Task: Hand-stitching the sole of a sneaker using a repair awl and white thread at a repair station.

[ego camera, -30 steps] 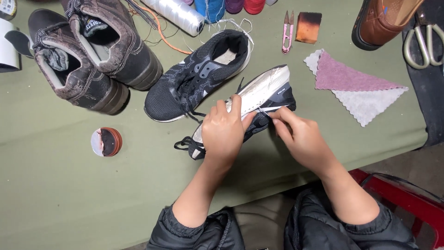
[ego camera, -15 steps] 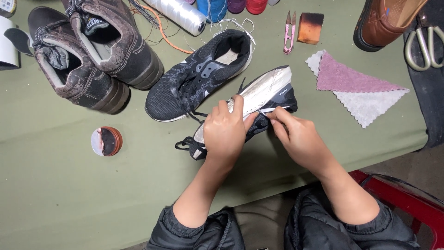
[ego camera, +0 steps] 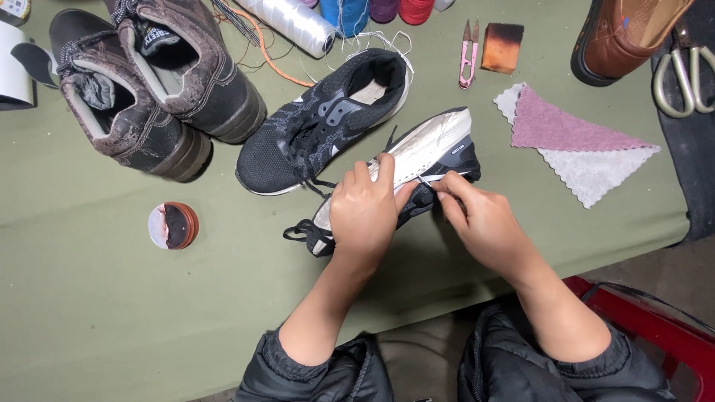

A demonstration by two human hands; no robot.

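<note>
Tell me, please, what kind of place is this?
Probably a shoe repair bench: thread spools, thread snips and worn boots lie around a black sneaker.

Both hands [ego camera: 365,212] on upturned black sneaker [ego camera: 436,145]

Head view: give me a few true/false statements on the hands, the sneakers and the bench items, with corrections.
1. The left hand grips the black sneaker turned on its side, white sole showing. True.
2. The right hand rests flat on the pink cloth. False: it is at the sneaker's sole edge, pinching something thin; the cloth lies apart to the right.
3. A second black sneaker sits upright on the green table. True.
4. The small pink thread snips are in the left hand. False: they lie on the table beyond the sneakers.
5. The two worn brown boots are at the right end. False: they are at upper left.
</note>
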